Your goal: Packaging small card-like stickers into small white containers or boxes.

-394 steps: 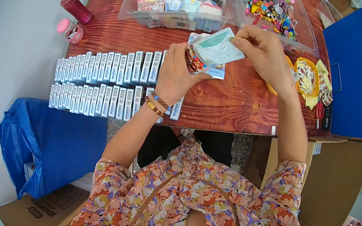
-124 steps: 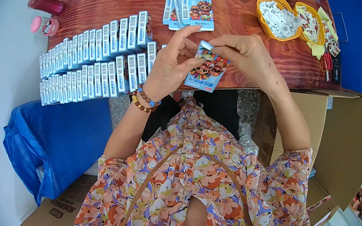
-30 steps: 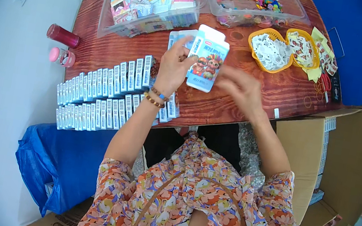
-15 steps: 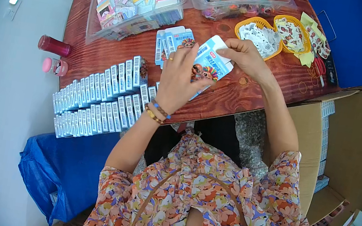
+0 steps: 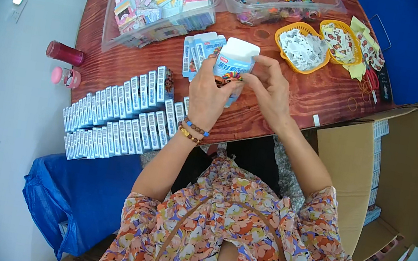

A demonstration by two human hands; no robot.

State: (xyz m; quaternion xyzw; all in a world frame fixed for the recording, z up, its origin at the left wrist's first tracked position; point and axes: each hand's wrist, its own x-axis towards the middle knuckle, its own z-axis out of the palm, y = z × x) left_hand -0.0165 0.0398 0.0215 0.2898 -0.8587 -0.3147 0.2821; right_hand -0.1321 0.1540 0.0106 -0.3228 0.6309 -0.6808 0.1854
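1. Blue-and-white thin card makes up the small box (image 5: pixel 234 64) that I hold up over the near part of the table (image 5: pixel 296 98), its pale flap standing at the far end.
2. My left hand (image 5: pixel 207 94) wraps the box from the left, thumb laid across the printed front, fingers mostly hidden behind it.
3. My right hand (image 5: pixel 267 88) is at the other side, thumb against the front and forefinger bent near the edge; I cannot tell whether they pinch the card.
4. I judge the box light, springy along its folds and easy to dent in the middle of a panel. Its face looks smooth enough to slide a little, so the long side edges are the best hold, and the flap wants only a fingertip.
5. Just beyond my left fingers lies a fanned pile of flat boxes (image 5: pixel 193 54). Two rows of standing boxes (image 5: pixel 129 118) reach close to my left wrist, so that side is tight for my elbow.
6. Wood shows between my right hand and the yellow baskets (image 5: pixel 289 62), giving the widest room for turning the box.
7. The table's front edge runs beneath my forearms, near the work.
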